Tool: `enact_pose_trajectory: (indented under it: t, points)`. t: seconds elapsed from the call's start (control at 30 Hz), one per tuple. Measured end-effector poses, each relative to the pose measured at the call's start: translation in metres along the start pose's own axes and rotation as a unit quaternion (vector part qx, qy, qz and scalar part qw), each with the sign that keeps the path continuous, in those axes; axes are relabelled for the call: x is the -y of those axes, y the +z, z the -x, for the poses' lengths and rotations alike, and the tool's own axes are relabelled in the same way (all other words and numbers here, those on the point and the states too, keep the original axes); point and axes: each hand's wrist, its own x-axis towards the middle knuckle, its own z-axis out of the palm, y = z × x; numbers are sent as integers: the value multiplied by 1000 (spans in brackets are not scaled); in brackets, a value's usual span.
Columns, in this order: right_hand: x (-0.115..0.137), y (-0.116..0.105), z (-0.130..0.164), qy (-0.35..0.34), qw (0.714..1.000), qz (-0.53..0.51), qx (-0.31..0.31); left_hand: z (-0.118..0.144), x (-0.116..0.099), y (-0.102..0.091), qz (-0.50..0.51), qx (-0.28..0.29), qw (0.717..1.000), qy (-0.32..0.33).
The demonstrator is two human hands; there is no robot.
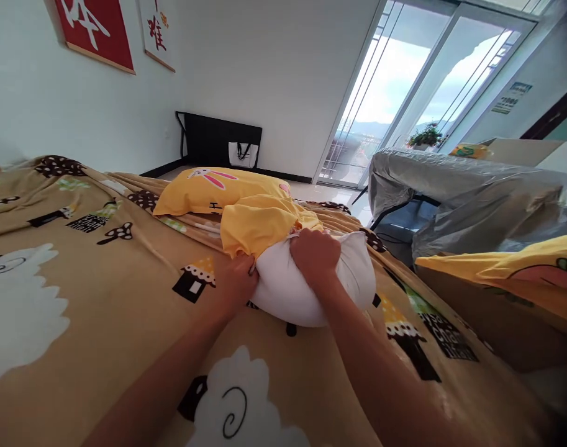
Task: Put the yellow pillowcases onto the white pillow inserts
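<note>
i'm looking down at a white pillow (311, 292) lying on the bed (101, 298), half inside a yellow case (255, 226). my right hand (315, 253) is pressing down on top of the pillow, fingers curled shut into its stuffing near the case's open edge. my left hand (236, 282) is sitting at the case's lower edge, fingers closed on the yellow cloth where it meets the pillow.

i'm judging the pillow to be light and very soft: it is bulging around my right hand, so it will squash and spring back rather than hold a shape. the case is thin and limp, bunching in folds. the hem of the opening looks like the best place to grip the case, and the pillow's corners the best place for it.

the bed is wearing a tan blanket with sheep and little houses, loose and wrinkled. a second yellow pillow (208, 186) is lying beyond. a grey covered table (464, 198) is standing to the right, glass doors (404, 87) are letting in daylight, and red wall hangings (97, 28) are showing upper left.
</note>
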Motion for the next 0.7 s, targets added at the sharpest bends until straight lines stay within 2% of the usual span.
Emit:
enact_pose_trajectory:
  t: [0.1, 0.2, 0.27, 0.4, 0.47, 0.57, 0.63, 0.7]
  points:
    - [7, 3, 3, -18, 1000, -11, -16, 4, -3, 0, -18, -25, 999, 25]
    - [6, 5, 3, -14, 999, -20, -23, 0, -11, -10, -12, -42, 998, 35]
    - [3, 6, 2, -10, 999, -24, -24, -5, -19, -19, 17, -24, 999, 24]
    - [3, 3, 4, -11, 999, -29, -26, -19, -35, -31, 57, 41, 996, -58]
    - [5, 1, 7, -12, 999, -34, -20, -25, -41, -33, 19, 81, 994, -73]
    - [9, -3, 12, -23, 999, -40, -7, -29, -50, -33, -107, 147, 982, -43]
    - [13, -6, 17, -30, 999, -38, -8, -26, -58, -32, -191, 163, 968, -14]
    - [16, -9, 25, -31, 999, -32, -16, -20, -64, -30, -233, 161, 959, 9]
